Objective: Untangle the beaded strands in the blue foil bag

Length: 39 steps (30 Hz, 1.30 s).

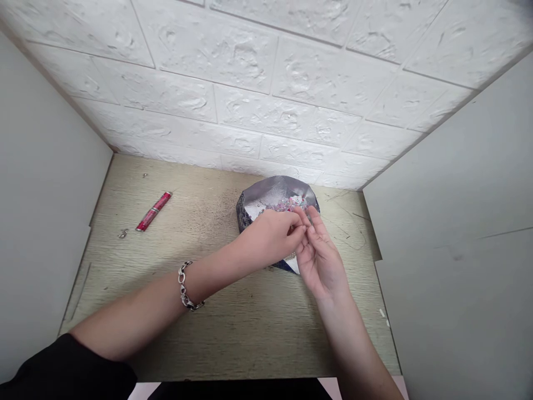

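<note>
My left hand [277, 233] reaches across from the left, its thumb and fingertips closed in a pinch. Its tips meet those of my right hand [320, 255], which is turned palm up with the thumb against a bent finger and other fingers curved upward. Whatever lies between the fingertips is too small to make out. Both hands are over a dark-rimmed pouch [260, 191] with a silvery lining, spread open on the table. Pink, clear and pale beads [291, 203] lie inside it, partly hidden by my hands.
A red, pen-shaped tube [154, 211] lies on the wooden table [200, 328] at the left, with small metallic bits [122, 234] near it. Thin threads [345, 230] lie right of the pouch. A white brick-patterned wall [245, 116] and grey side panels [453, 222] enclose the table.
</note>
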Available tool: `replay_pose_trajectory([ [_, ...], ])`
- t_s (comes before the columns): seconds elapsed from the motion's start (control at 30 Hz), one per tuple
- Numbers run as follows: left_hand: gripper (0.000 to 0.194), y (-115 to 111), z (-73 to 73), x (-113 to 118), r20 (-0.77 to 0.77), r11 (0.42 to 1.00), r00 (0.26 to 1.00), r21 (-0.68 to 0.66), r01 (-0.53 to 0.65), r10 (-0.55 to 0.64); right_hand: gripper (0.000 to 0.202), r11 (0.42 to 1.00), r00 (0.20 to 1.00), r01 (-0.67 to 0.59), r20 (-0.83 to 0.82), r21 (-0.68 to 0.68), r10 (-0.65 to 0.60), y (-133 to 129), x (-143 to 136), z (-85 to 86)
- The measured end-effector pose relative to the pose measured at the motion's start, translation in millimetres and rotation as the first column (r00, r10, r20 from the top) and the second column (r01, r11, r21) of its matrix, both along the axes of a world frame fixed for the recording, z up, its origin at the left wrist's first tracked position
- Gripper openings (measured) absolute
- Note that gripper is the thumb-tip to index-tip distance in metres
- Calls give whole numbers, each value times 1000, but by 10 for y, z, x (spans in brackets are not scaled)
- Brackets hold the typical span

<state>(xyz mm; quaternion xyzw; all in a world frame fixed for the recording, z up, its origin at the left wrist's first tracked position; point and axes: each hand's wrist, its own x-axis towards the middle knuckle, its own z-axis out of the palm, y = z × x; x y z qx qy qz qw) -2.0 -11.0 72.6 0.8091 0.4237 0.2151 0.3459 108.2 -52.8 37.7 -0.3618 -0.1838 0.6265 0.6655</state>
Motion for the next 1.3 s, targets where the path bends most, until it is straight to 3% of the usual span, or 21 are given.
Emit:
replay_pose_trajectory([
  [0.13, 25, 18, 12, -1, 23, 999, 1000, -44, 15, -14, 33, 1000, 1000, 5, 24, 28, -6, -3, -2, -4],
  [0.23, 29, 61, 7, -14, 91, 979, 995, -194, 65, -48, 34, 998, 997, 24, 74, 60, -29, -12, -12, -9],
  [0.4, 28, 138, 7, -45, 222, 873, 974, -468, 138, -35, 36, 991, 987, 39, 147, 130, -58, -29, -41, -25],
  [0.53, 27, 182, -39, -39, 222, 821, 975, -558, 122, 6, 35, 994, 988, 30, 149, 106, -45, -14, -65, -58],
  [0.6, 29, 201, -93, -31, 177, 856, 984, -507, 96, -6, 33, 997, 992, 18, 125, 79, -28, 3, -75, -79],
  [0.73, 27, 197, -153, -31, 94, 965, 992, -239, 103, -83, 30, 1000, 998, 10, 63, 22, -12, 29, -82, -106],
  [0.83, 24, 158, -109, -41, -7, 992, 994, -63, 105, -106, 29, 1000, 999, 6, 40, -6, -5, 32, -78, -108],
  [1.07, 22, 82, 15, -14, -383, 945, 910, 206, 253, -159, 39, 999, 999, -7, 31, -45, 9, 25, -57, -76],
  [1.3, 22, 1, 63, -54, -470, 893, 875, 337, 299, -116, 51, 999, 1000, -20, 10, -41, 21, 26, -14, -51],
])
